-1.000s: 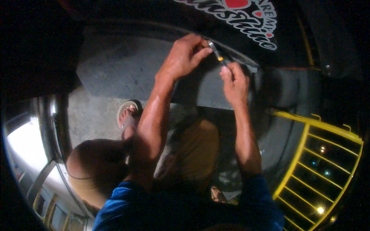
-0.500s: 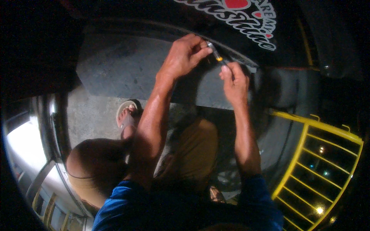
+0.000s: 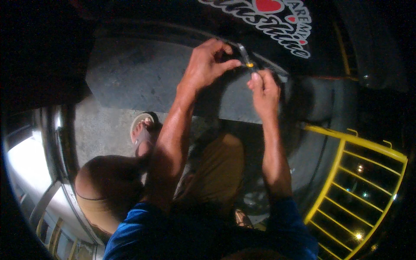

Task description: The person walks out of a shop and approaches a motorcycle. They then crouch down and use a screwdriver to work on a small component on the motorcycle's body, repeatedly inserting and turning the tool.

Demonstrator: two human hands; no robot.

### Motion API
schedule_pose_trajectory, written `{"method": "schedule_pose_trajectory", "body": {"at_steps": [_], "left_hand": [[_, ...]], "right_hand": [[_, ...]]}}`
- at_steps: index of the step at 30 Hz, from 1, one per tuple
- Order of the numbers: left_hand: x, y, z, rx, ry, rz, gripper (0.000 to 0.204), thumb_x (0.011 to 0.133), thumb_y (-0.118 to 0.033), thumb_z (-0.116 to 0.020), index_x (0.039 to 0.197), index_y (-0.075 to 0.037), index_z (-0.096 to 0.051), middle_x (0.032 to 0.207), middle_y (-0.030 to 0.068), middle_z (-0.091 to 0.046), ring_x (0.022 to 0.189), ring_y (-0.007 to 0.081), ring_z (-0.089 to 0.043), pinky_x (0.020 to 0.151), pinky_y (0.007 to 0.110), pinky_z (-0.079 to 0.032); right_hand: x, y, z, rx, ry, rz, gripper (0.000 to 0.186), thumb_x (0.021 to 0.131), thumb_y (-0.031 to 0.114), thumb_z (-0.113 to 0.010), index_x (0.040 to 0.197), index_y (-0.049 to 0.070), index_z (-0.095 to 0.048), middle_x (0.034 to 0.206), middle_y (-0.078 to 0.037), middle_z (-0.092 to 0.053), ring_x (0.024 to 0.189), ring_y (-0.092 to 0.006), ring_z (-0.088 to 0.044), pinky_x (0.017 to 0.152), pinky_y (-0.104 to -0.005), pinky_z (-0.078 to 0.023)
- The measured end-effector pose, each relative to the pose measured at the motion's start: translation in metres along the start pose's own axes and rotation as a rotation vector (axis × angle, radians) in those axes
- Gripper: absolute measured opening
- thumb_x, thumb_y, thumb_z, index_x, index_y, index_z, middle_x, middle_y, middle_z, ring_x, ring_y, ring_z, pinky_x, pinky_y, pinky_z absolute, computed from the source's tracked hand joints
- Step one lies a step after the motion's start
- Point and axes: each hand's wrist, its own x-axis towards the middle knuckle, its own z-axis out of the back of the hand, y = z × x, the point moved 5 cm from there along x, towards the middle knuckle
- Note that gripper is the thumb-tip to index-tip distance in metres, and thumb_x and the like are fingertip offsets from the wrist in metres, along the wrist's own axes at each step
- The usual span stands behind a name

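Two of my left hand (image 3: 206, 65) fingers pinch the slim yellow-banded tool (image 3: 248, 60), as they did a second ago; my right hand (image 3: 264, 89) has its fingers pressed together just below its tip, above the grey concrete ledge (image 3: 130, 78), so nothing has advanced.

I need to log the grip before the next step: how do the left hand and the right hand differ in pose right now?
The left hand reaches higher and pinches the small slim tool from its left side, fingers curled; the right hand sits lower, fingertips pointing up to the tool's yellow end. The left forearm slants across the picture; the right runs nearly straight up. Both are bare and meet at the tool.
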Motion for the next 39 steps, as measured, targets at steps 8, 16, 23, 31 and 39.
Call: {"method": "schedule_pose_trajectory", "body": {"at_steps": [8,16,23,31,39], "left_hand": [[-0.008,-0.008,0.000,-0.109,0.030,0.127,0.029,0.080,-0.014,-0.072,0.107,-0.002,-0.065,0.087,0.0041,-0.061,0.075,0.0130,-0.057,0.067,0.028,-0.048],[-0.013,0.007,-0.004,-0.225,-0.037,0.138,0.027,0.096,-0.013,-0.056,0.118,0.000,-0.062,0.095,0.0072,-0.066,0.084,0.0123,-0.061,0.076,0.025,-0.049],[-0.017,0.016,-0.010,-0.371,-0.022,0.214,0.027,0.101,-0.017,-0.051,0.120,-0.001,-0.062,0.096,0.0052,-0.066,0.082,0.0118,-0.060,0.074,0.025,-0.049],[-0.017,0.006,-0.004,-0.290,-0.085,0.084,0.024,0.097,-0.009,-0.052,0.116,-0.002,-0.065,0.094,0.0088,-0.062,0.081,0.0179,-0.060,0.076,0.029,-0.049],[-0.024,0.001,-0.001,-0.139,-0.175,0.018,0.022,0.094,-0.009,-0.058,0.112,-0.003,-0.069,0.101,0.0090,-0.059,0.100,0.0188,-0.053,0.085,0.029,-0.043]], "right_hand": [[-0.016,-0.020,-0.008,0.230,-0.002,-0.071,0.025,0.099,0.026,-0.055,0.090,0.003,-0.057,0.073,-0.003,-0.062,0.070,-0.0088,-0.057,0.067,-0.0269,-0.047],[-0.042,-0.049,-0.015,0.004,-0.099,-0.204,0.026,0.097,0.029,-0.057,0.091,0.004,-0.057,0.073,-0.007,-0.062,0.067,-0.0157,-0.059,0.065,-0.0328,-0.047],[-0.056,-0.062,-0.024,-0.229,-0.101,-0.194,0.028,0.095,0.032,-0.058,0.096,0.004,-0.059,0.080,-0.016,-0.063,0.075,-0.0295,-0.062,0.074,-0.0393,-0.048],[-0.064,-0.051,-0.025,-0.135,-0.071,-0.123,0.027,0.094,0.030,-0.061,0.093,0.004,-0.057,0.076,-0.014,-0.062,0.068,-0.0305,-0.060,0.066,-0.0398,-0.047],[-0.075,-0.057,-0.022,-0.321,-0.084,0.135,0.023,0.088,0.024,-0.068,0.090,0.003,-0.057,0.083,-0.015,-0.060,0.082,-0.0351,-0.057,0.074,-0.0442,-0.044]]}}
